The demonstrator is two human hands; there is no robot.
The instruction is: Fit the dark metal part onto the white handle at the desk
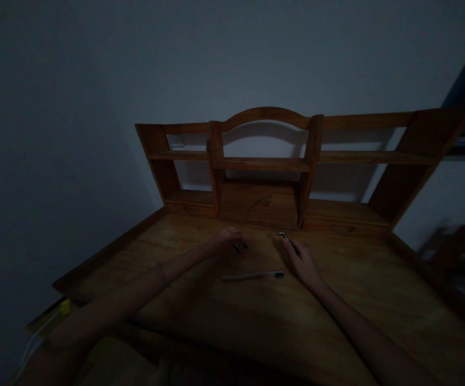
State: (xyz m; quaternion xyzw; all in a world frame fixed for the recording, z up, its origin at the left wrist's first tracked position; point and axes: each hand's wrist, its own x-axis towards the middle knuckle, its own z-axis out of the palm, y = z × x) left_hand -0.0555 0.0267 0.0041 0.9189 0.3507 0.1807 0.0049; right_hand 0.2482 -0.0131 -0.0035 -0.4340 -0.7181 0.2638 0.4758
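Dim head view of a wooden desk with a shelved hutch along its far edge. Left hand, reaching from the near left corner, rests on the desktop toward the far edge with fingers curled around a small dark object; what the object is cannot be told. Right hand, reaching from the near right, lies on the desktop with fingers closed on a dark pen-like item with a metallic tip, the tip pointing at the foot of the hutch. Between and just nearer than both hands lies a pale slender pen, its dark end toward the right hand, untouched. A yellow-tipped white cable sits at the near left corner
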